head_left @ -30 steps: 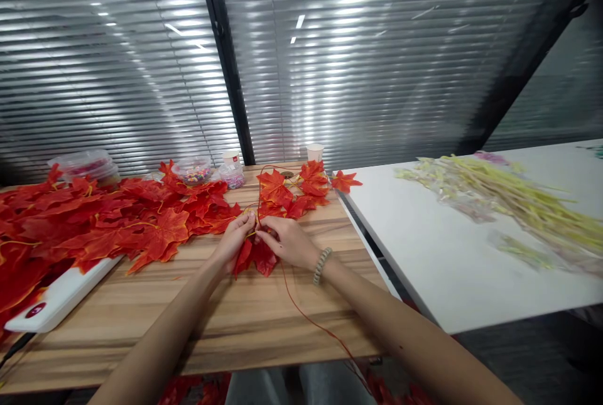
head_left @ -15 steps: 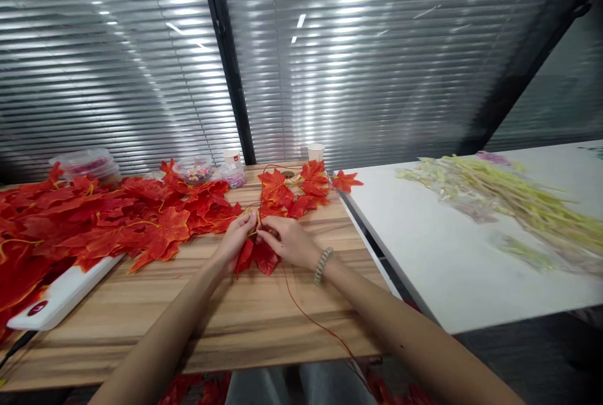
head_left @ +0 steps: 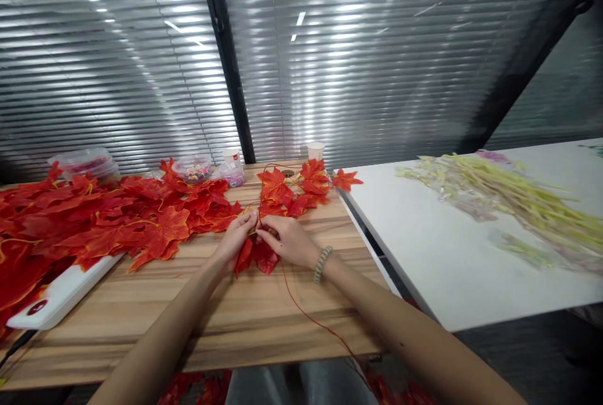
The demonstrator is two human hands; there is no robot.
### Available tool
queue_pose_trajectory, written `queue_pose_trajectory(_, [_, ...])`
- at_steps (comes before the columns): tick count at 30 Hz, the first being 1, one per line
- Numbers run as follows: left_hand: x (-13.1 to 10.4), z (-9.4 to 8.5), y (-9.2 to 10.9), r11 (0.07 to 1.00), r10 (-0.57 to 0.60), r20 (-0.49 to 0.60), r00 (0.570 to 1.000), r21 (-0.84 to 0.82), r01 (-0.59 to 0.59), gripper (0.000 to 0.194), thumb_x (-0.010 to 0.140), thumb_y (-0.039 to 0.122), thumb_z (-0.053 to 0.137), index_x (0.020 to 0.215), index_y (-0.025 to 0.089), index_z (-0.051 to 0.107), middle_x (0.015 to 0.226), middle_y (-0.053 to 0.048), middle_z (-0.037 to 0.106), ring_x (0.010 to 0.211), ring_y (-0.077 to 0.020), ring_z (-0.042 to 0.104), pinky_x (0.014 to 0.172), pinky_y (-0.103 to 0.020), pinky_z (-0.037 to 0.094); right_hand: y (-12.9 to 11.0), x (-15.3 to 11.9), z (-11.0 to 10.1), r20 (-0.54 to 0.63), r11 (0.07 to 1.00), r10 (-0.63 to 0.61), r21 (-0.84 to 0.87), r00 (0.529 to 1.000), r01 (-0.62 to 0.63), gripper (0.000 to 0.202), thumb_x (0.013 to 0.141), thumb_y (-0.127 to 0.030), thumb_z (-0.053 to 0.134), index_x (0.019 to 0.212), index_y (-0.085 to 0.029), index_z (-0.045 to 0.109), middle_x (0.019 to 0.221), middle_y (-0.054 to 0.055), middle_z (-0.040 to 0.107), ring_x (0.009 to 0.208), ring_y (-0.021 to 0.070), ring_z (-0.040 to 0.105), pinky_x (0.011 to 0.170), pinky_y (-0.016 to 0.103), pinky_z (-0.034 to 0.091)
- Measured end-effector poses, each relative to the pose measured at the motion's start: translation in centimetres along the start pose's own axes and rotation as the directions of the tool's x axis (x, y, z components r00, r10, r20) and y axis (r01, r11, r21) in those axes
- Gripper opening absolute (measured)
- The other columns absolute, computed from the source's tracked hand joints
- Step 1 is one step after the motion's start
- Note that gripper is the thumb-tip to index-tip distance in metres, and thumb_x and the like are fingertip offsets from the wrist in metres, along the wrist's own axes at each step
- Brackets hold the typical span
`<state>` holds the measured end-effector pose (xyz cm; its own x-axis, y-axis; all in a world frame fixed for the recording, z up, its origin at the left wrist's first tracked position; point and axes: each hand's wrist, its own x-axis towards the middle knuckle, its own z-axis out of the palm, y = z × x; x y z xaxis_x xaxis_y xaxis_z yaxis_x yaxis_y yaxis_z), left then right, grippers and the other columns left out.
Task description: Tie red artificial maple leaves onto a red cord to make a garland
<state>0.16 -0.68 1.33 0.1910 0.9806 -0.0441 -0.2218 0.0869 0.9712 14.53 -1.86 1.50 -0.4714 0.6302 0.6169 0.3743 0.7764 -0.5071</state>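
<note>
Both hands meet over the middle of the wooden table. My left hand point(head_left: 237, 238) is closed in a pinch on the yellow stem of a red artificial maple leaf point(head_left: 264, 257), whose blade hangs below the fingers. My right hand point(head_left: 291, 240) pinches a thin red cord point(head_left: 301, 308) close by the stem. The cord trails from the hands down over the table's front edge. Just beyond the hands lie several more red-orange leaves point(head_left: 277, 186) with cord looped among them. The fingertips partly hide where cord and stem meet.
A large pile of red leaves point(head_left: 164, 229) covers the table's left, partly over a white power strip point(head_left: 66, 295). Bead tubs point(head_left: 193, 168) and paper cups point(head_left: 315, 151) stand at the back. A white table point(head_left: 400, 254) on the right holds yellow stems point(head_left: 522, 194).
Almost nothing differs. Both hands keep their pinch at the same spot, and the view has shifted very slightly.
</note>
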Motion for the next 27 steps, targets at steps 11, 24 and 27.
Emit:
queue_pose_trajectory(11, [0.03,-0.06,-0.19,1.0,-0.015,0.017,1.0,0.003,0.015,0.023,0.067,0.033,0.064,0.066,0.014,0.051,0.053,0.006,0.045,0.046,-0.0054,0.041,0.045,-0.015,0.033,0.19,-0.01,0.21,0.022,1.0,0.002,-0.01,1.0,-0.002,0.009,0.086,-0.018,0.044,0.08,-0.016,0.05,0.074,0.002,0.057,0.067,0.0116,0.051,0.065,0.021,0.039])
queue_pose_trajectory(24, [-0.02,0.11,-0.11,0.999,-0.031,0.003,1.0,0.021,0.031,0.025,0.065,0.034,0.066,0.063,0.014,0.05,0.05,0.006,0.044,0.045,-0.005,0.04,0.044,-0.015,0.033,0.16,-0.02,0.19,0.028,1.0,0.001,-0.021,1.0,-0.001,0.009,0.086,-0.018,0.045,0.08,-0.016,0.05,0.075,0.002,0.057,0.068,0.0119,0.051,0.065,0.022,0.038])
queue_pose_trajectory(27, [0.03,0.03,-0.17,0.999,-0.026,0.0,1.0,0.024,0.026,0.026,0.064,0.034,0.066,0.063,0.014,0.051,0.05,0.006,0.045,0.045,-0.0053,0.041,0.044,-0.016,0.033,0.16,-0.02,0.18,0.027,1.0,0.004,-0.01,1.0,-0.003,0.008,0.086,-0.018,0.045,0.08,-0.015,0.051,0.075,0.002,0.057,0.068,0.0119,0.051,0.065,0.022,0.038])
